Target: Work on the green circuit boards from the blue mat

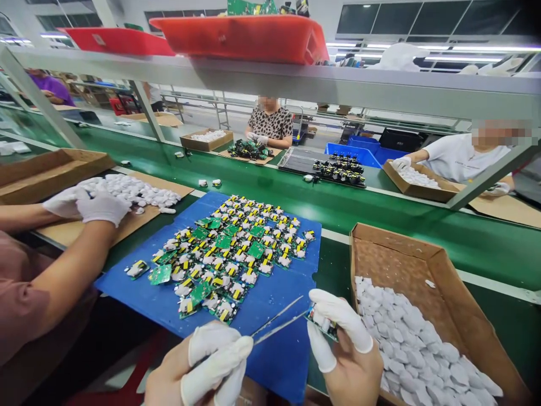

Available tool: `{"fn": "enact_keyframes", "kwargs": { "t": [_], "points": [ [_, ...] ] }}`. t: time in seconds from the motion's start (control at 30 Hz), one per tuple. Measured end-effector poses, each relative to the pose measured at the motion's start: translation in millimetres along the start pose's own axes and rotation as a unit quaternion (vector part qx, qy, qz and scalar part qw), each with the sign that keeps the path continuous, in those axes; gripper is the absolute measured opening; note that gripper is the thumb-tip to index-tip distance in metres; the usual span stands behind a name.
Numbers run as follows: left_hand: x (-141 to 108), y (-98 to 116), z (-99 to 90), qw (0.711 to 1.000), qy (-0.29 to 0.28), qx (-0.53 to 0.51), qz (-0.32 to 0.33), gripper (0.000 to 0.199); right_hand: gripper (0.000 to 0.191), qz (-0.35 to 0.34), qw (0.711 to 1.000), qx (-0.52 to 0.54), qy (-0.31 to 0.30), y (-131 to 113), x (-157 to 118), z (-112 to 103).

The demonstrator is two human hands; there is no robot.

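The left hand, white covers on its fingers, is pinched closely around 1 pair of tweezers; the 2 prongs stand slightly apart, with the lower tip right at the board in the other hand. I cannot tell whether that tip touches it. The right hand, its fingers covered the same way, grips 1 small circuit board by its edges, thumb and fingers parted only by the board's width. This board is held above the near right part of a blue sheet.

On the sheet lie dozens of similar boards, too crowded to count exactly; 1 of them sits a little apart at the left edge. On the green belt just beyond, 2 small pieces lie side by side.

At right, 1 cardboard box holds a heap of white pieces, too many to count. Across the belt, 2 more boxes contain white pieces: 1 at centre, 1 at right with a co-worker's gloved hand at its rim. Overhead are 2 red trays, the larger holding green boards.
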State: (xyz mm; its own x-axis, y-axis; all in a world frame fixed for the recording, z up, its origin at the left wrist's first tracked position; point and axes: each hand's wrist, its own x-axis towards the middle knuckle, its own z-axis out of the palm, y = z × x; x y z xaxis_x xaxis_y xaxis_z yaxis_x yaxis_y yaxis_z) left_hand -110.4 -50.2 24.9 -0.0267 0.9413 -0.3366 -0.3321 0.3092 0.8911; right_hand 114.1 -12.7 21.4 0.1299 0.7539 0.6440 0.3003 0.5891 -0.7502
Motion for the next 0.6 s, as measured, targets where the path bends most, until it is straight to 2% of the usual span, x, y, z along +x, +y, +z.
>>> {"fn": "enact_keyframes", "kwargs": {
  "t": [0.13,0.23,0.33,0.4,0.5,0.6],
  "points": [
    [-1,2,3.5,0.994,0.038,0.066,0.075,0.011,0.03,-0.013,0.999,-0.041,0.003,-4,4,-4],
    [-1,5,13.8,0.976,0.05,0.127,0.167,0.015,0.026,-0.019,0.998,-0.065,0.005,-4,4,-6],
    [1,9,29.7,0.933,0.033,0.173,0.315,0.018,0.027,-0.03,0.998,-0.056,0.008,-1,3,-6],
    [2,12,39.6,0.899,0.023,0.188,0.395,0.012,0.028,-0.041,0.998,-0.049,0.006,1,3,-6],
    [4,18,46.2,0.861,0.021,0.243,0.447,0.022,0.029,-0.051,0.997,-0.052,0.004,2,3,-6],
    [5,21,42.3,0.819,0.008,0.305,0.486,0.02,0.029,-0.044,0.998,-0.047,-0.001,2,3,-7]
  ]
}}
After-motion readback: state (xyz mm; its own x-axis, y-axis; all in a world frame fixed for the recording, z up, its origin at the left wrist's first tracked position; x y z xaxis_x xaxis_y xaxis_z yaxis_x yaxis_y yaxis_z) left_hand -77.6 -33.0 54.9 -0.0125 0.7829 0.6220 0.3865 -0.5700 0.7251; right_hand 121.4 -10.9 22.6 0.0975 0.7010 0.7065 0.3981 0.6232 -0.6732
